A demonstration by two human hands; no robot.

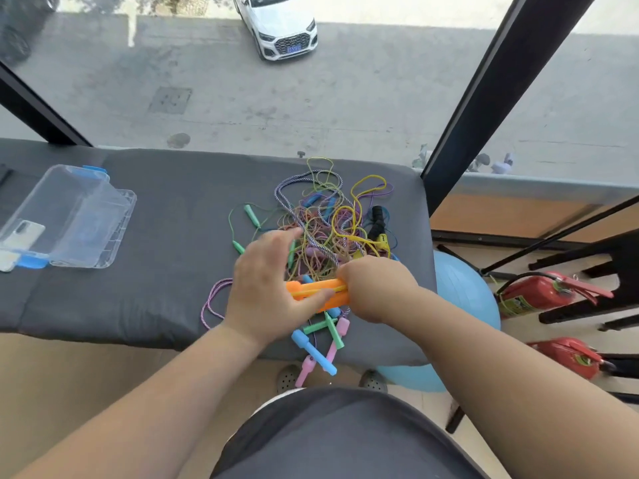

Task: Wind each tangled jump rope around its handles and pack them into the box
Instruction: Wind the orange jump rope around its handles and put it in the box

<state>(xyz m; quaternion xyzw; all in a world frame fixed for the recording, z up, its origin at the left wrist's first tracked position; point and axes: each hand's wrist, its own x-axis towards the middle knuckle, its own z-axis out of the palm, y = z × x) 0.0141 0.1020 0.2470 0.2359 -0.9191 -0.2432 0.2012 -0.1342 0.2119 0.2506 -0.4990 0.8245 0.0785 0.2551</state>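
Hands point(273, 288) around half-hidden orange handles point(313, 288)

The counter point(155, 271) is covered in matt dark-grey cloth. On its left, the box point(125, 216) is clear, glossy plastic. The orange handles point(321, 291) and the pastel handles point(313, 350) nearer look like smooth plastic. The thin cords point(368, 177) have a slight sheen; the braided rope point(287, 198) looks woven. On the right, the fire extinguisher point(532, 295) is glossy red.
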